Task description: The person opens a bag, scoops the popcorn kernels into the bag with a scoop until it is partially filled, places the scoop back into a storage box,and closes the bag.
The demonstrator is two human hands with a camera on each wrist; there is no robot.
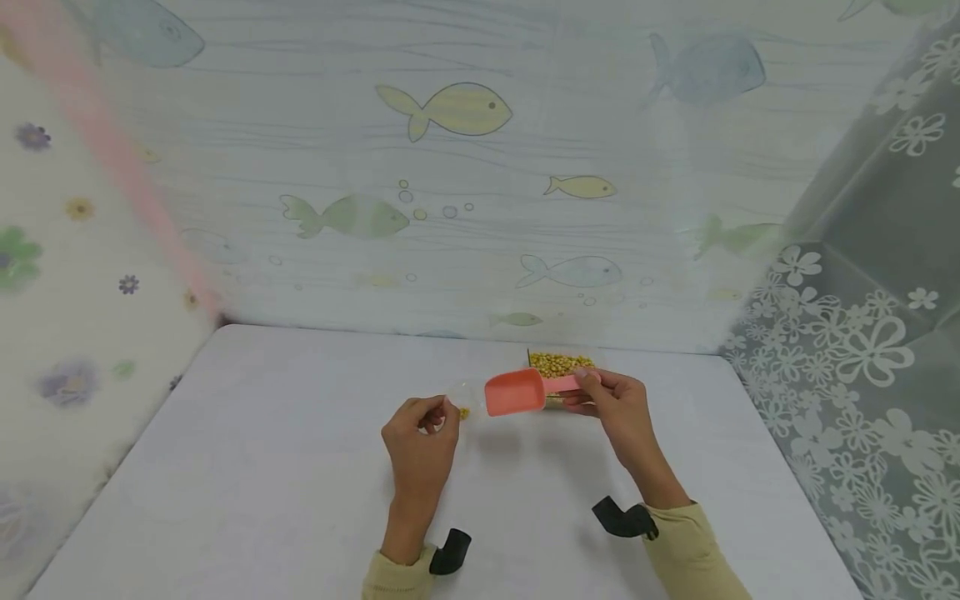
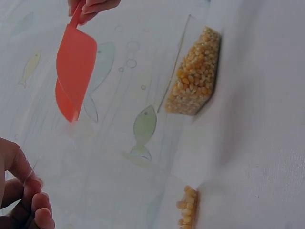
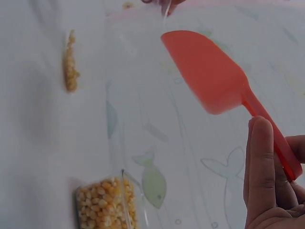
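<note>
My right hand [image 1: 618, 408] grips the handle of an orange-red plastic scoop [image 1: 515, 392], its bowl pointing left. No kernels show in the bowl in the head view. The scoop hangs above the table, its lip toward my left hand [image 1: 423, 433]. There, thumb and fingertips pinch the edge of a clear thin-walled container [image 1: 467, 393], which is hard to make out. A small layer of yellow corn kernels [image 2: 188, 207] lies at its bottom. Behind my right hand stands a clear box [image 1: 555, 403], well filled with corn kernels [image 2: 193, 71].
The white table [image 1: 285, 467] ends at a back wall [image 1: 337, 283] covered in fish-print sheeting. Flowered sheeting [image 1: 52, 333] hangs on the left, and a grey curtain [image 1: 870, 350] with white flowers on the right. Black wrist pieces [image 1: 626, 518] sit at both sleeves.
</note>
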